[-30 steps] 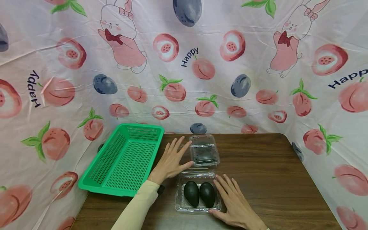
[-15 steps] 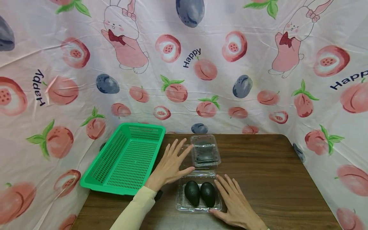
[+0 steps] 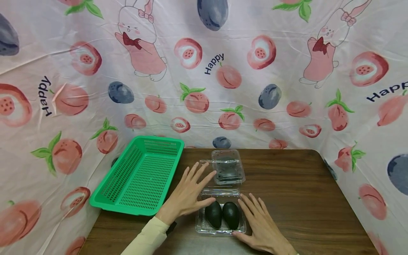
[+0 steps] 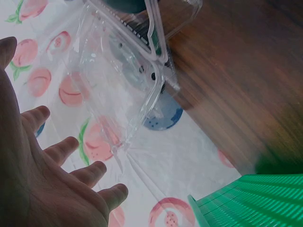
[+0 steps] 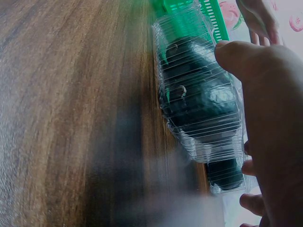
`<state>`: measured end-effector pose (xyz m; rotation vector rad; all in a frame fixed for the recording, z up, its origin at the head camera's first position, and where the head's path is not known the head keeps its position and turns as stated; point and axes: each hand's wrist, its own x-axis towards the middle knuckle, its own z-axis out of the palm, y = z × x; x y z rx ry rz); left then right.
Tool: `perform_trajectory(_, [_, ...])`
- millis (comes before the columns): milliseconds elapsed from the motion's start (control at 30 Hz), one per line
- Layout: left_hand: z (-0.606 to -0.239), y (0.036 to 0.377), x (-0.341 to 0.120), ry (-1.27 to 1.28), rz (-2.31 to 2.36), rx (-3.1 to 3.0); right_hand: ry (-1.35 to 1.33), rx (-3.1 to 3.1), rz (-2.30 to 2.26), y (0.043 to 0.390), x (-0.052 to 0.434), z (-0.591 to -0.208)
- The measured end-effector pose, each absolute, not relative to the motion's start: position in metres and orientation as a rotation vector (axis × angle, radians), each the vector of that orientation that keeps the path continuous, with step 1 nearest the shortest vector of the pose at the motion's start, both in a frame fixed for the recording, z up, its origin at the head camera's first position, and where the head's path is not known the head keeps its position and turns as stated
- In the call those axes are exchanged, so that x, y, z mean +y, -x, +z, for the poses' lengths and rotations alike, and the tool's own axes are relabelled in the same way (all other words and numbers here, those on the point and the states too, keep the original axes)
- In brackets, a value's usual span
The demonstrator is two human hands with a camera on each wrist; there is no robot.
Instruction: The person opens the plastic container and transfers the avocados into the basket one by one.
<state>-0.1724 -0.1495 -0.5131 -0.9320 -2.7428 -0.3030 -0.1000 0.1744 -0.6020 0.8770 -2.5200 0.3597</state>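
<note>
Pointing spread fingers [image 3: 200, 173] to back edge of tabletop [image 3: 287, 184], left hand [image 3: 183, 198] and right hand [image 3: 262, 230] flank the box [image 3: 200, 226] of dark fruits [image 3: 214, 216].

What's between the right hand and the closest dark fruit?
Just the clear box: its right side wall stands between the right hand and the nearer dark fruit. From above, nothing visible covers that fruit.

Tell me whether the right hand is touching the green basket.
Apart. The head view shows the open clear container and brown table between the right hand and green basket.
</note>
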Motion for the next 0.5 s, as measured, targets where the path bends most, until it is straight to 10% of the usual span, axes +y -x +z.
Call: perform_trajectory(500, [-0.53,0.154,-0.149,1.03,-0.271,-2.747,-0.872,-2.521,0.365,0.1,0.175,-0.604])
